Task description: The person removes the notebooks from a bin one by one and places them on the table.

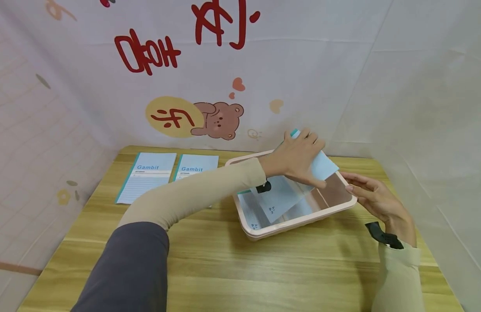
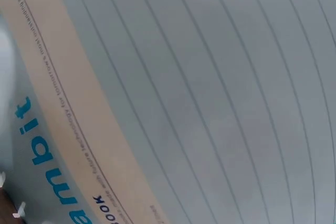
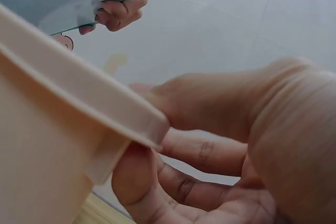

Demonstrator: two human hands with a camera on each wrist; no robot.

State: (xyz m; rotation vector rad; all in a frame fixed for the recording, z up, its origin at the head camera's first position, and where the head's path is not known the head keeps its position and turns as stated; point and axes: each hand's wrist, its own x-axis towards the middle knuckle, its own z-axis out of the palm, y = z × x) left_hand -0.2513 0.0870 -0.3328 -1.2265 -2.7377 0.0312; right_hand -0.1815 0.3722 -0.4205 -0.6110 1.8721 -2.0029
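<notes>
A pale pink plastic basket (image 1: pixel 299 224) stands on the table, slightly turned. Over its far right part, my left hand (image 1: pixel 299 158) grips a light blue notebook (image 1: pixel 325 166) with a teal edge, held tilted above the rim. Lined paper and the letters "ambit" of a notebook (image 2: pixel 199 98) fill the left wrist view. Inside the basket lie other pale blue notebooks (image 1: pixel 277 201), partly overlapping. My right hand (image 1: pixel 374 197) pinches the basket's right rim between thumb and fingers; the right wrist view shows this hand (image 3: pixel 210 145) close up at the rim (image 3: pixel 79 87).
Two more notebooks marked "Gambit" lie left of the basket: one at the far left (image 1: pixel 146 177), another beside it (image 1: pixel 197 162), partly behind my left sleeve. A printed white cloth (image 1: pixel 322 65) hangs behind the wooden table (image 1: pixel 263 273) and along its sides.
</notes>
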